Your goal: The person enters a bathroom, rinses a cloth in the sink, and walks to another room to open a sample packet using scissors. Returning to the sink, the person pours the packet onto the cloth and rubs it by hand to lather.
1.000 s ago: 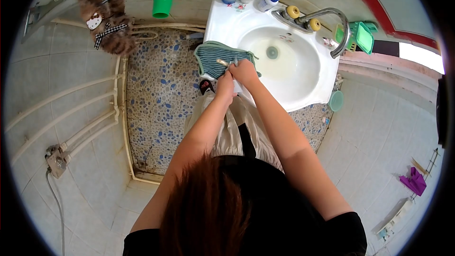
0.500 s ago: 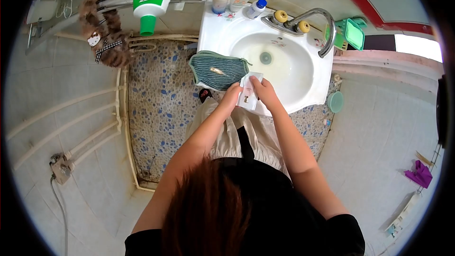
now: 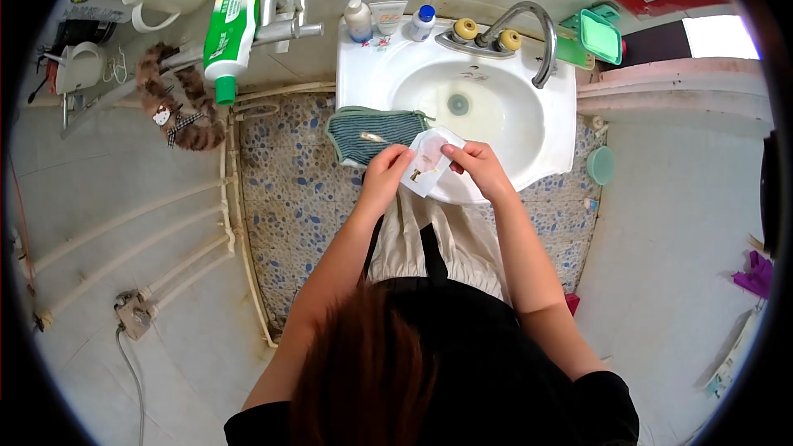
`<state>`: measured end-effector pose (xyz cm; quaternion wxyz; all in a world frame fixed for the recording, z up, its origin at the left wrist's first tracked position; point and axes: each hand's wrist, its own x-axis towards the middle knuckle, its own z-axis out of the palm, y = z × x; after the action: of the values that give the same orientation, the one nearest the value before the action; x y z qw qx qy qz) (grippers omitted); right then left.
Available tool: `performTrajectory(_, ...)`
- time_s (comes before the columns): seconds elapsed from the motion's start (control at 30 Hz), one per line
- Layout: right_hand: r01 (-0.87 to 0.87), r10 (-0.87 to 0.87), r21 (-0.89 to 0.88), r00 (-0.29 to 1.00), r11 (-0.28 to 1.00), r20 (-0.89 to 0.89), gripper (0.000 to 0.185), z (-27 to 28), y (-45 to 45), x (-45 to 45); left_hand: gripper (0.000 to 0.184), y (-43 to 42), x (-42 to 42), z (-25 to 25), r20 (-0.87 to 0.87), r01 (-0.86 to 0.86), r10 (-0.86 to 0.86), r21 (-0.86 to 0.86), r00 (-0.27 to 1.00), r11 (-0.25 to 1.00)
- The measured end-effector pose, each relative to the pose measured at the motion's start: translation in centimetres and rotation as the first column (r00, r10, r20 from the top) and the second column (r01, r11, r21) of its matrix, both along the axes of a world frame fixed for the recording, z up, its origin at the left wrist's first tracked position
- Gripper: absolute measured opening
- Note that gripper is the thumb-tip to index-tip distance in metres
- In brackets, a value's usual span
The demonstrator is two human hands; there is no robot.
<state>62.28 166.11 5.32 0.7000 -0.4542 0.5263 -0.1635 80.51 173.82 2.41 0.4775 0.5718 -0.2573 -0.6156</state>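
Between my two hands is a flat white packet with a pale pink patch and a small dark-gold mark, held tilted over the sink's front edge. My left hand pinches its left edge. The fingers of my right hand grip the upper right edge, thumb on top. Just left of the packet, a green striped zip pouch lies on the left corner of the white sink. A small pale-gold item shows on the pouch; whether it is loose or attached I cannot tell.
A pump bottle, a white tube and a blue-capped bottle stand along the sink's back ledge, left of the curved faucet. A green soap box sits at right. A green-capped toothpaste tube hangs over at upper left.
The packet has turned and tilted, showing more of its pink patch. My right hand has moved right, away from my left. The whole view has shifted slightly.
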Motion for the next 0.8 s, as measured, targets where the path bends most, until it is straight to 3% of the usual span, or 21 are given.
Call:
performTrajectory(0.23,0.034,-0.029,-0.151,0.999,0.988,0.036,0.026,1.2,0.1,0.1,0.016,-0.1,-0.5,-0.2,0.092,-0.034,0.047,-0.132,0.995,0.991)
performTrajectory(0.33,0.156,-0.150,-0.040,0.980,0.987,0.127,0.028,0.2,0.6,1.7,0.017,0.4,-0.7,0.2,0.075,-0.024,0.031,-0.091,0.997,0.996)
performTrajectory(0.47,0.100,-0.109,0.099,0.991,0.990,0.083,0.029,-2.5,1.5,4.2,0.025,2.1,-0.8,-3.6,0.049,-0.040,0.037,0.065,0.998,0.997)
performTrajectory(0.6,-0.146,0.103,-0.154,0.961,0.977,-0.257,0.035,-5.2,0.3,6.3,0.032,3.6,0.4,-3.8,-0.056,-0.085,0.104,0.278,0.993,0.957)
performTrajectory(0.73,-0.432,0.225,-0.234,0.774,0.871,-0.592,0.033,-6.8,-2.3,8.9,0.034,5.5,2.8,-5.6,-0.013,-0.141,0.151,0.293,0.988,0.946)
performTrajectory(0.8,-0.561,0.325,-0.200,0.695,0.804,-0.641,0.030,-8.5,-3.3,9.3,0.034,6.1,3.9,-5.7,0.008,-0.171,0.175,0.270,0.984,0.948)
